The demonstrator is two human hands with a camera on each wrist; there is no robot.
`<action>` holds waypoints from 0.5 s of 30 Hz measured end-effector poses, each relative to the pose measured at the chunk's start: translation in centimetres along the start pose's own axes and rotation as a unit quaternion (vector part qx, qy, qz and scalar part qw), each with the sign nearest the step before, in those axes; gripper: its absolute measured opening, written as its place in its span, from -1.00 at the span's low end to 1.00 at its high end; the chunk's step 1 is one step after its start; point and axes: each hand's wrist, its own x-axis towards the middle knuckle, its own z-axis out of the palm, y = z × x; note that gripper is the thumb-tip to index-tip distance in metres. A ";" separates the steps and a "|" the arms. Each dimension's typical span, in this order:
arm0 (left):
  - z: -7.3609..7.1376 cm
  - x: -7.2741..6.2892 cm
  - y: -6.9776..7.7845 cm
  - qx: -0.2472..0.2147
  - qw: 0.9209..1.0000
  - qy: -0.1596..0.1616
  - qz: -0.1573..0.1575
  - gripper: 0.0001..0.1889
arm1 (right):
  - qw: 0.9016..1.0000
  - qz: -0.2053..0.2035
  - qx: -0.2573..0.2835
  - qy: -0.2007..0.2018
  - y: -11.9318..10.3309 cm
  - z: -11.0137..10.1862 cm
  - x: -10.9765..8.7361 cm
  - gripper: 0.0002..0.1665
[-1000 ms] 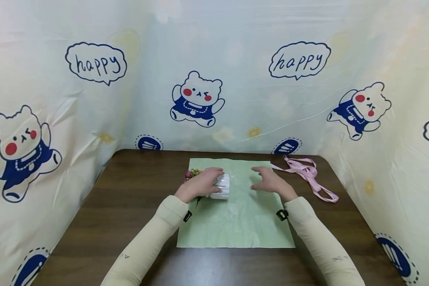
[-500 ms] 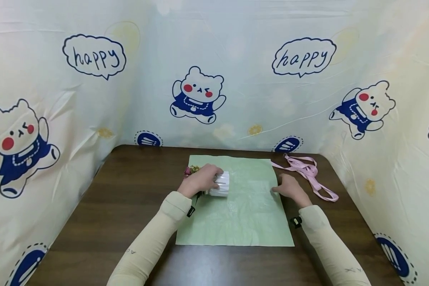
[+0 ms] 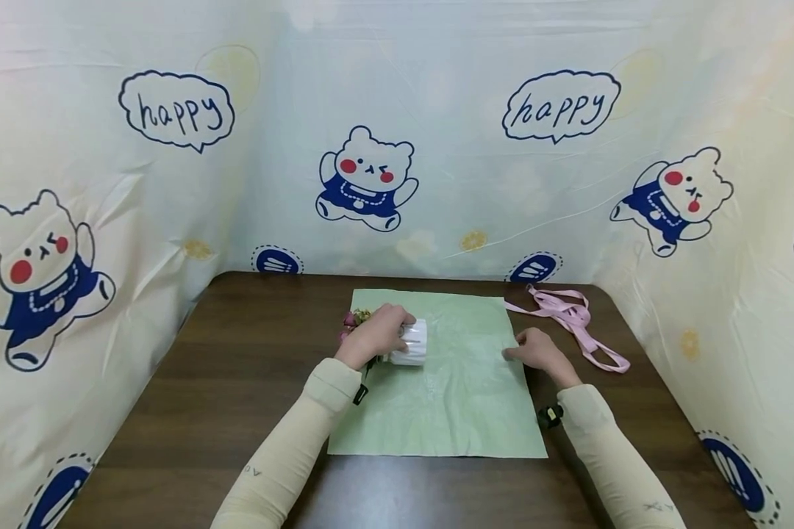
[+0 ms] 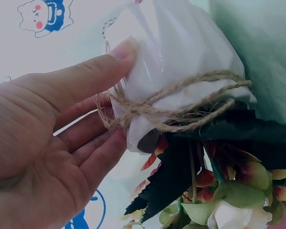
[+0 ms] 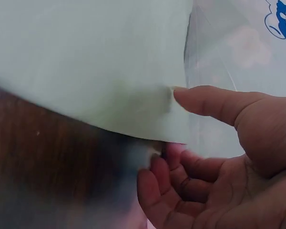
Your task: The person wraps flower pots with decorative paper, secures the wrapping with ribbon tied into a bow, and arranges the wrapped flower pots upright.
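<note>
A white fluted pot [image 3: 415,343] with artificial flowers [image 3: 355,320] lies on its side on a sheet of light green paper [image 3: 456,411]. My left hand [image 3: 378,335] grips the pot near its neck, thumb on the near side and fingers around behind. In the left wrist view, twine [image 4: 186,90] is tied round the pot's neck, with dark leaves and pale and red blooms below it. At the paper's right edge, my right hand [image 3: 541,351] pinches the sheet, thumb above and fingers beneath, as the right wrist view shows.
A loosely bundled pink ribbon [image 3: 572,317] lies at the back right, one end reaching the paper's edge. The dark wooden table [image 3: 238,411] meets a cloth backdrop [image 3: 450,184] printed with bears on its back and sides.
My right hand has moved right from above the paper to its right edge and taken hold there. My left hand stays on the pot, almost unmoved.
</note>
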 end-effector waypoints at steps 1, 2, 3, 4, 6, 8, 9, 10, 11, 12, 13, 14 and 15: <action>0.0 0.0 0.0 0.002 1.000 0.001 0.000 -0.82 | 1.000 -0.003 0.007 0.001 0.1 -0.1 0.0 -0.61; 0.0 0.0 -0.1 0.003 1.000 0.002 0.000 -0.83 | 1.000 -0.003 0.015 0.005 0.1 -0.2 -0.1 -0.65; 0.0 0.1 -0.1 0.003 1.000 0.003 0.002 -0.84 | 1.000 -0.004 0.023 0.008 0.2 -0.3 -0.2 -0.67; 0.0 0.1 -0.1 0.003 1.000 0.003 0.002 -0.85 | 0.999 -0.005 0.032 0.014 0.2 -0.4 -0.3 -0.67; 0.1 0.1 -0.2 0.002 1.000 0.004 0.003 -0.85 | 0.999 -0.015 0.046 0.023 0.3 -0.5 -0.4 -0.68; 0.1 0.0 -0.1 0.002 1.000 0.006 0.001 -0.85 | 0.997 -0.029 0.061 0.023 0.4 -0.4 -0.6 -0.66; 0.1 -0.1 0.0 0.003 1.000 0.006 0.000 -0.84 | 0.997 -0.039 0.068 0.021 0.4 -0.3 -0.7 -0.64; 0.1 -0.1 0.0 0.003 1.000 0.005 -0.002 -0.84 | 0.996 -0.048 0.075 0.019 0.3 -0.3 -0.8 -0.63; 0.1 -0.1 0.0 0.004 1.000 0.005 -0.004 -0.84 | 0.995 -0.057 0.080 0.014 0.2 -0.3 -1.0 -0.63; 0.1 -0.1 0.1 0.003 1.000 0.005 -0.006 -0.84 | 0.994 -0.065 0.083 0.010 0.1 -0.4 -1.2 -0.62; 0.1 -0.1 0.2 0.003 1.000 0.005 -0.007 -0.84 | 0.994 -0.075 0.080 0.008 -0.1 -0.5 -1.4 -0.60; 0.1 -0.1 0.2 0.003 1.000 0.004 -0.008 -0.84 | 0.993 -0.085 0.077 0.005 -0.2 -0.7 -1.6 -0.59; 0.1 -0.1 0.2 0.001 1.000 0.003 -0.009 -0.85 | 0.993 -0.094 0.074 0.000 -0.4 -0.9 -1.9 -0.57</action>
